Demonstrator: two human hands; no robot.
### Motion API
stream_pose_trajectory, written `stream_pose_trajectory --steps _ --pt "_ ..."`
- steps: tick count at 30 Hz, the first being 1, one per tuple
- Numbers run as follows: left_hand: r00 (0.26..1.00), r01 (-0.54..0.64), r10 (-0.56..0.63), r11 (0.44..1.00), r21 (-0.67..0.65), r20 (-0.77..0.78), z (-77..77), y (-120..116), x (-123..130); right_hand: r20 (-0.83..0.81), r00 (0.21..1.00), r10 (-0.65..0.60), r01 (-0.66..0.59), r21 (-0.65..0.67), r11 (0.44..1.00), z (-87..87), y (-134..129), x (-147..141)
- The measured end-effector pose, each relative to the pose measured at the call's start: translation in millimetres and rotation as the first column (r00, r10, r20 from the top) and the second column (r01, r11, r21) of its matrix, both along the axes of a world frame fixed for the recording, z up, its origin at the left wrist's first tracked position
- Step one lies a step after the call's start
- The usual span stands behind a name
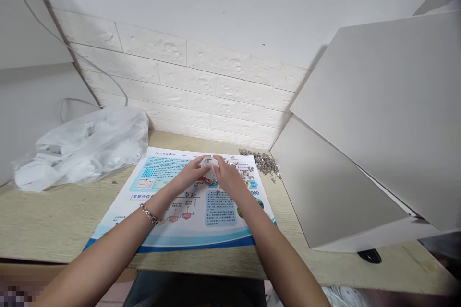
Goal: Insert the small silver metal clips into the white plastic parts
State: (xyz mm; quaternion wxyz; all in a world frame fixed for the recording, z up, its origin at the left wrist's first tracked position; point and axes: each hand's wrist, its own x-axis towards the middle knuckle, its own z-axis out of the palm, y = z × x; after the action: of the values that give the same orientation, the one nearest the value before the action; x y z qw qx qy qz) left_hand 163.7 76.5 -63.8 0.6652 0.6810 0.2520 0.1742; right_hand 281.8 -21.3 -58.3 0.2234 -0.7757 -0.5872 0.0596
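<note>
Between my two hands is a small clear plastic bag point(210, 167), pinched near its top, with something small and whitish in it that I cannot make out. My left hand point(190, 172) grips it from the left, a chain bracelet on that wrist. From the right, my right hand point(226, 173) closes its fingers on the same bag. Below the hands, a few small silvery metal pieces point(206, 183) lie on a printed poster sheet point(173, 242). More of them form a pile point(264, 163) at the sheet's right back corner.
A large translucent plastic bag point(97, 148) with white items sits at the left on the wooden table point(46, 225). Big white panels point(345, 182) stand to the right, a black computer mouse point(370, 255) by their lower edge. A white brick-patterned wall point(201, 76) rises behind.
</note>
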Motion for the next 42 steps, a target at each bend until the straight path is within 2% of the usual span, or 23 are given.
stream_pose_trajectory --steps 4,7,11,15,18,25,29,32,35,37,39,42 --pt "0.997 0.071 -0.067 0.993 0.096 -0.045 -3.3 1.6 -1.1 0.055 0.998 -0.023 0.027 -0.069 0.997 -3.5 2.7 -5.0" --pt "0.996 0.066 -0.057 0.989 0.134 -0.068 -3.3 -1.1 -2.5 0.130 0.991 -0.016 0.032 -0.122 0.992 -3.6 3.6 -5.8" --pt "0.996 0.029 -0.019 0.994 0.109 -0.092 -2.4 -8.0 -0.9 0.278 0.960 0.013 0.037 -0.174 0.984 -3.9 4.6 -11.3" --pt "0.996 -0.027 0.028 1.000 0.014 -0.085 -1.8 -11.2 2.4 0.360 0.932 0.034 0.039 -0.192 0.981 -6.3 6.5 -19.4" --pt "0.994 -0.050 0.049 0.999 -0.008 -0.100 -0.9 -9.0 2.1 0.359 0.933 0.027 0.038 -0.172 0.984 -8.8 8.1 -24.6" --pt "0.988 -0.114 0.118 0.992 0.049 -0.101 -1.8 -5.9 1.4 0.313 0.950 -0.016 0.062 -0.136 0.989 -17.7 11.0 -29.3" --pt "0.967 -0.215 0.219 0.976 0.044 -0.128 -2.1 -8.2 3.0 0.292 0.956 0.002 0.034 -0.119 0.992 -17.0 11.3 -33.5" --pt "0.966 -0.215 0.221 0.975 0.059 -0.131 -2.8 -8.6 3.5 0.266 0.964 0.006 0.027 -0.122 0.992 -15.5 12.4 -35.5" --pt "0.965 -0.196 0.215 0.972 0.132 -0.147 -6.5 -6.1 4.0 0.196 0.980 -0.022 0.048 -0.128 0.991 -17.3 13.4 -33.5" --pt "0.965 -0.191 0.227 0.952 0.239 -0.134 -9.5 -2.9 3.8 0.127 0.990 -0.054 0.065 -0.090 0.994 -19.4 13.1 -30.5" --pt "0.959 -0.215 0.267 0.903 0.372 -0.093 -11.1 1.0 2.6 0.053 0.995 -0.083 0.083 -0.008 0.996 -20.7 12.0 -26.2" --pt "0.952 -0.235 0.305 0.798 0.554 -0.036 -10.2 6.6 -0.9 -0.037 0.992 -0.117 0.121 0.122 0.985 -21.0 9.4 -15.9"
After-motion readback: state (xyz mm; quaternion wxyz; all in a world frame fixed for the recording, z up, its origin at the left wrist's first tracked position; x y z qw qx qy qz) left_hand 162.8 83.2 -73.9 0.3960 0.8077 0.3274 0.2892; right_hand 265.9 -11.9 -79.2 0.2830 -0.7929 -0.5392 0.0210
